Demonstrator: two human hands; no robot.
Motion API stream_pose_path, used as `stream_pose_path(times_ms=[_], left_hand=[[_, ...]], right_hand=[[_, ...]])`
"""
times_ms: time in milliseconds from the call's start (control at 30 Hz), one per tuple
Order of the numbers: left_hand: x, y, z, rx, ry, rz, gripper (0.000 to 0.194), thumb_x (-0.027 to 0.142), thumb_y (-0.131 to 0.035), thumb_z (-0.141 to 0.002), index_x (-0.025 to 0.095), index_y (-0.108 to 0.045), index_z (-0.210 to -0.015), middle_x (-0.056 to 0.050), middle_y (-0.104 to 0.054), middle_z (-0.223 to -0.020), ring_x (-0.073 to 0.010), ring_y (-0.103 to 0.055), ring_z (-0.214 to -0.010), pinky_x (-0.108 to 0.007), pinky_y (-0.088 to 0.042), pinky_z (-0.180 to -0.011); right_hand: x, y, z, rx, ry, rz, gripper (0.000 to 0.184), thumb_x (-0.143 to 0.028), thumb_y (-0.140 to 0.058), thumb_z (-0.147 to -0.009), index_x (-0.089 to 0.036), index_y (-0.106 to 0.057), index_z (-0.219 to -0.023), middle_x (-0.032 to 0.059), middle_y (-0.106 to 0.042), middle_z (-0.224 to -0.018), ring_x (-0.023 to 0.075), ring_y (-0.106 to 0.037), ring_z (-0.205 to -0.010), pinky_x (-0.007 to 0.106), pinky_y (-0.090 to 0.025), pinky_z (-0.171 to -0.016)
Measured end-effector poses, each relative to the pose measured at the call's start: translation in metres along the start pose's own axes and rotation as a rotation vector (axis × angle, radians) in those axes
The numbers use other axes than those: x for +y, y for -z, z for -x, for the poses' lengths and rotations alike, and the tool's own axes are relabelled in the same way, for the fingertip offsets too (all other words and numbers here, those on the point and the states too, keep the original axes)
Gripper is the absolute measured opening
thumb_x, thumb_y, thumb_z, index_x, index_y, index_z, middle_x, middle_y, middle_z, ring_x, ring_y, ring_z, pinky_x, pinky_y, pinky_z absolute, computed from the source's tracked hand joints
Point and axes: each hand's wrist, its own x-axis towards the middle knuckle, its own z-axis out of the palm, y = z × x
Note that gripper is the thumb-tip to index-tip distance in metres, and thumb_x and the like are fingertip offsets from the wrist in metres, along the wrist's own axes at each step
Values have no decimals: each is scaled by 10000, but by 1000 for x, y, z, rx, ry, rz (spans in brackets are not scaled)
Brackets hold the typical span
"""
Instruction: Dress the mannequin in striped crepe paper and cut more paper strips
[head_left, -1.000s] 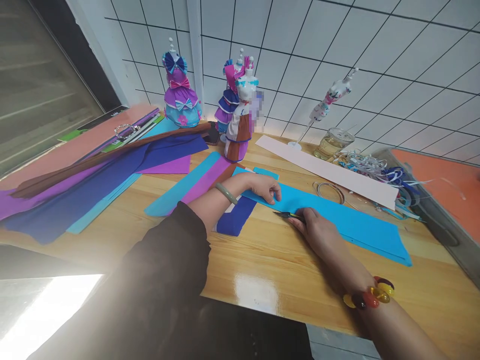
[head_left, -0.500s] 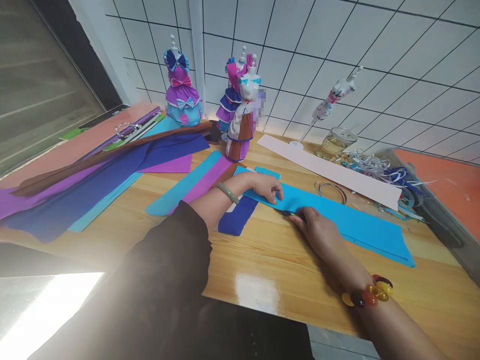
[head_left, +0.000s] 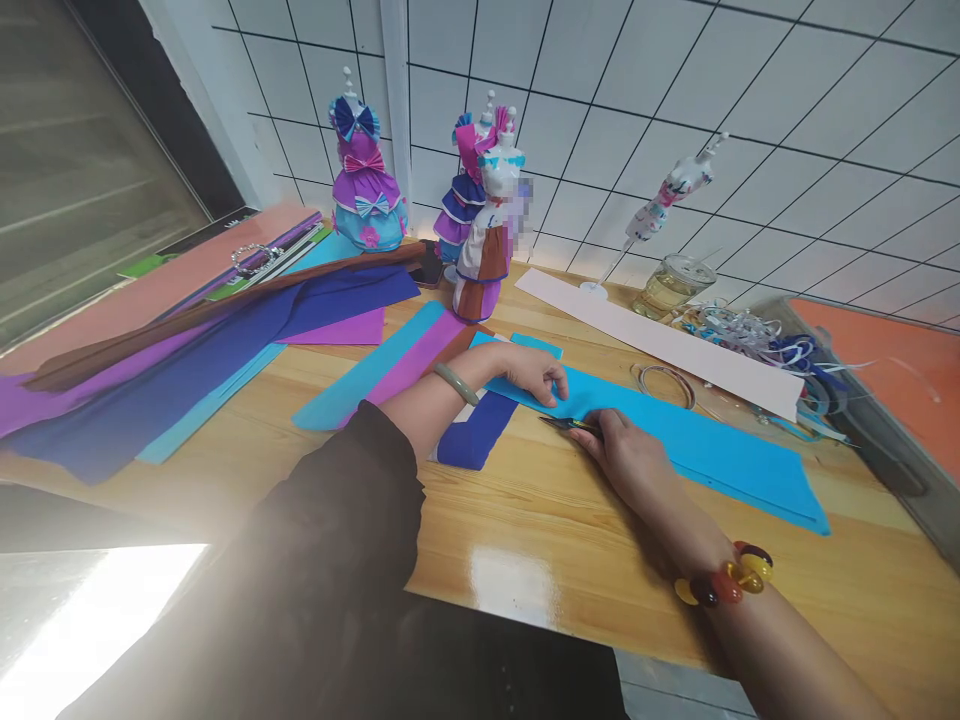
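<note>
A long bright-blue fabric strip [head_left: 712, 440] lies across the table, with a folded layer along its near edge. My left hand [head_left: 534, 372] rests on the strip's left part, its fingers bent down and closed onto the cloth. My right hand [head_left: 630, 455] is closed around small dark thread snips [head_left: 559, 423], whose pointed tip faces left, just at the strip's near edge. The handles are mostly covered by the fingers. Under and beside the left forearm lie a dark-blue fabric piece [head_left: 480, 435] and a purple strip [head_left: 397, 370].
Small dress forms in frilled outfits, one of them [head_left: 367, 195] at the back left, stand along the tiled wall. A pale pink strip [head_left: 660, 340], a glass jar [head_left: 675, 285] and tangled ribbons [head_left: 750, 335] lie at back right. Long fabric pieces [head_left: 225, 330] cover the left side.
The snips' blades met the near edge of the blue strip half a second ago and now show in front of it. The right hand shifted slightly left; the left hand stayed put.
</note>
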Motion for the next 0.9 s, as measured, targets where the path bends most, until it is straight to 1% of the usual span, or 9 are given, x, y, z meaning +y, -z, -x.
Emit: stream_pose_path(times_ms=[233,400,600,900], left_hand=[[-3,0,-2,-4,15,26,441,394,-617,-694,214,-621,-1097,26,-605,-804,-127,-527,-791,-216,-373,-670],[-5,-1,-3,5,6,11,457,404,-614,-694,206,-619,-1106,23,-598,-795,-132,-526,-788,-220,-373,-664],[-7,-1,-4,-1,-22,-1,509,417,-608,-685,170,-608,-1131,0,-601,-815,-146,-530,-781,-241,-386,-666],[-3,0,-2,-1,-12,-2,496,408,-597,-686,192,-614,-1132,-5,-611,-839,-155,-536,-790,-254,-394,-675]], right_hand=[[-3,-2,-6,7,30,-4,490,-591,-306,-888,-183,-565,-972,113,-666,-922,259,-630,-806,321,-401,-595],[-3,-2,-5,12,-2,3,485,-585,-303,-891,-185,-568,-955,109,-665,-955,258,-630,-797,320,-394,-586],[-3,0,-2,22,-33,13,491,-584,-299,-892,-187,-586,-935,105,-675,-892,251,-632,-756,314,-382,-571],[-8,1,-3,13,13,10,494,-586,-291,-893,-184,-566,-979,113,-670,-927,256,-633,-781,323,-400,-581]])
